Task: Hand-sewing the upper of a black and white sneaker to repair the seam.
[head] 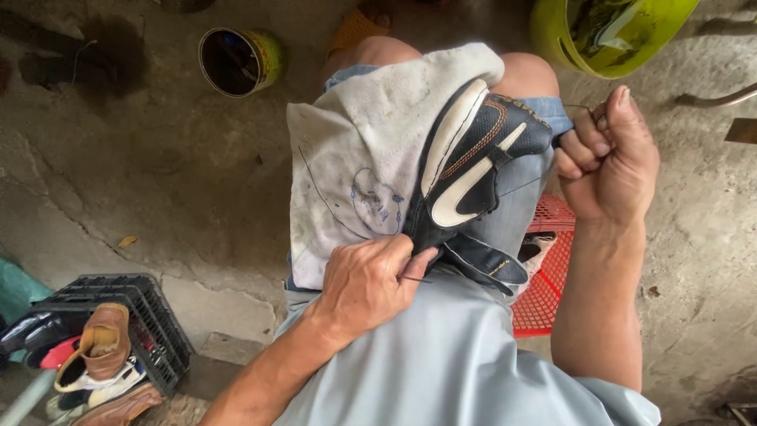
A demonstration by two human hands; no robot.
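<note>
Black shoe (473,170) with white stripe, lying on a white cloth (355,173) over the lap, long axis running from near left to far right. Left hand (367,284) pinches a needle (416,278) at its near end; right hand (611,158), fisted on taut thread (524,185), sits just beyond the far end.

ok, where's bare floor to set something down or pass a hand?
Bare concrete floor lies between the tin can, the black crate of shoes and the cloth on the lap. Crowded: the lap, where left hand and right hand work the black shoe, beside the red stool.
</note>
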